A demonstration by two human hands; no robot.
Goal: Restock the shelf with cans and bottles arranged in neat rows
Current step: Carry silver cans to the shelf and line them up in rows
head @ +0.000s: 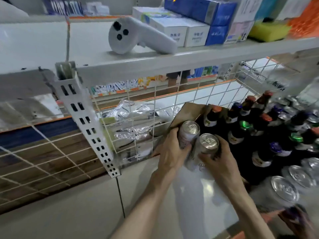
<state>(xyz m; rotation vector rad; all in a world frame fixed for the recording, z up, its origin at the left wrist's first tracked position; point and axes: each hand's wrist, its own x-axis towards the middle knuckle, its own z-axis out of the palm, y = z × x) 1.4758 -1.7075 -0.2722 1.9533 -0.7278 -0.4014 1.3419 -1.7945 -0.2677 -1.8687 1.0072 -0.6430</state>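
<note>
the upper shelf (138,64) juts out above my hands. on it a white handheld controller (136,36) lies beside tissue boxes (181,30), blue packs (207,12) and a yellow sponge (269,31). a perforated upright (88,121) stands to the left. a wire grid (172,94) closes the back of the lower shelf (198,195), and crinkled clear plastic (136,118) shows through it.

to the right the space is crowded. dark bottles (259,128) with red, blue, green and purple caps stand in rows, and a brown cardboard flap (188,112) rises just behind my hands at their left edge. blurred silver-topped cans (284,188) stand nearer the front on the right. the flap and the nearest bottles press close on the spot where my hands are.

my left hand (170,152) grips the far can (189,133), fingers curled round its body, the lid clear above my knuckles. my right hand (219,159) grips the near can (207,144) from the right, fingers wrapped just under its rim. the two cans sit side by side, touching or very nearly, both tipped a little, just left of the bottles. my hands hide their bases, so i cannot tell whether they rest on the shelf.
</note>
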